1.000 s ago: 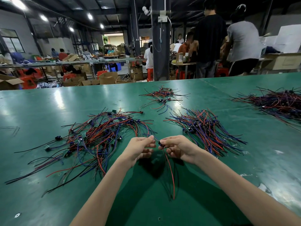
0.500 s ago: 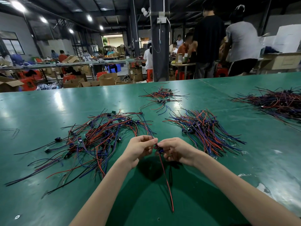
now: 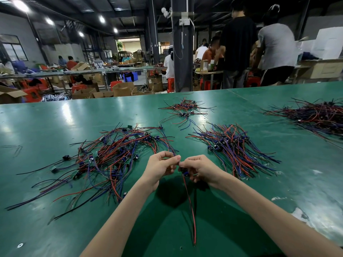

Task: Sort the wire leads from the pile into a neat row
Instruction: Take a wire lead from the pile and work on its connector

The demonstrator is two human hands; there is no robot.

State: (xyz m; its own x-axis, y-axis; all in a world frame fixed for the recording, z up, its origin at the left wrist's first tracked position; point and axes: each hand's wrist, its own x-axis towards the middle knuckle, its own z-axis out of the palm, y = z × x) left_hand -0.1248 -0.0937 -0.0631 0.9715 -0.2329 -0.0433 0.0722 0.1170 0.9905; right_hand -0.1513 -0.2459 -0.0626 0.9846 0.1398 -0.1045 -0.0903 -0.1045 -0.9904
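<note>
Green table [image 3: 55, 127] bearing a tangled pile [image 3: 111, 156] at left and a neat row [image 3: 235, 151] at right; between them, left hand [image 3: 159, 166] and right hand [image 3: 198, 168], fingertips together, pinch one wire lead [image 3: 189, 203], whose red-black tail trails toward the viewer.

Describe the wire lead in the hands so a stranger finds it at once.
On the wide green work table, look between the loose tangled wire pile and the tidier fanned bundle. There the left hand and right hand pinch one red-and-black wire lead, the only one held up, trailing toward the viewer.
</note>
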